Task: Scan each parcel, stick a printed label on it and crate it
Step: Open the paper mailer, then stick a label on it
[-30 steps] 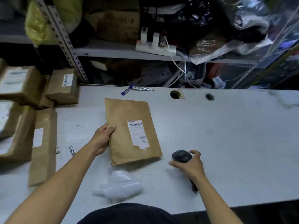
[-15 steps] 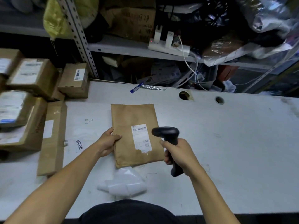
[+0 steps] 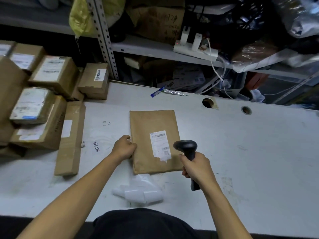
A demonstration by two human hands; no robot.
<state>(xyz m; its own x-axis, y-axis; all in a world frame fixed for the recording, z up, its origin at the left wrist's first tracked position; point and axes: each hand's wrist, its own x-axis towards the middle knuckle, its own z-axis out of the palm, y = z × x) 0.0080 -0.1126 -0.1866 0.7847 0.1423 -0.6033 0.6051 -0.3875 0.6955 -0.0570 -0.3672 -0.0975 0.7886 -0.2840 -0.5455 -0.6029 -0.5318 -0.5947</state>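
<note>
Scan stage in hand on one parcel; labelling and crating outstanding.

The kraft paper mailer lies flat on the white table; the left hand pinches its edge, and the right hand, fingers wrapped round the grip, aims the barcode scanner at the shipping label. No crate is visible.

Your one head camera looks forward and steeply down, close over the worktop; shelves fill the frame's top.
</note>
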